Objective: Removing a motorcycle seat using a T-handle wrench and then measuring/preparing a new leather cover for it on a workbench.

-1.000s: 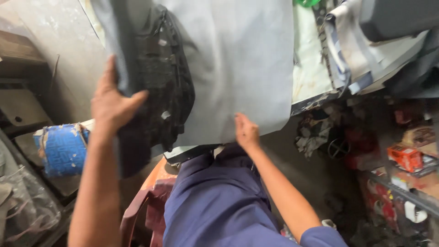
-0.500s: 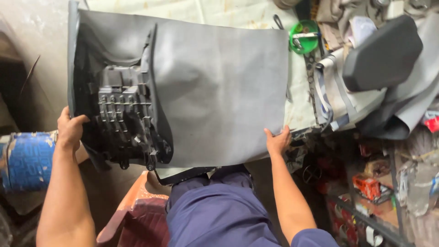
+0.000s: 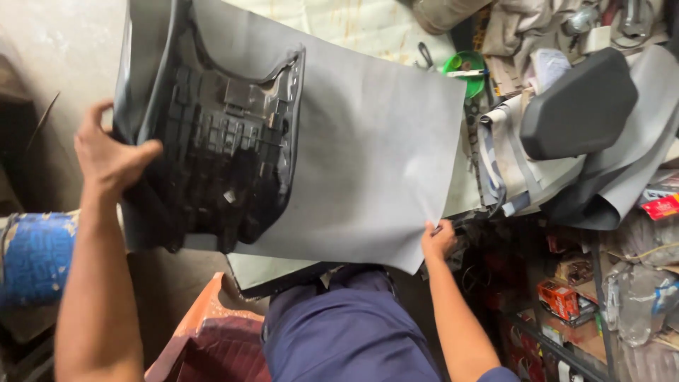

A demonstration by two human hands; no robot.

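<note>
A large grey vinyl sheet (image 3: 375, 148) is spread in front of me over a work surface. On its left part lies a black ribbed plastic seat base (image 3: 223, 155), underside up. My left hand (image 3: 109, 152) grips the left edge of the sheet and seat base together, thumb on top. My right hand (image 3: 438, 240) pinches the sheet's lower right corner. My legs in blue trousers (image 3: 346, 332) show below the sheet.
A black padded seat (image 3: 576, 102) rests on folded grey material at the right. A green round container (image 3: 463, 71) sits behind it. Shelves with small boxes (image 3: 559, 297) stand at the lower right. A blue patterned drum (image 3: 35, 258) is at the left, a reddish plastic chair (image 3: 212, 339) below.
My left hand has risen and pulled the seat base and sheet edge higher and closer. My right hand has stayed on the lower right corner of the sheet.
</note>
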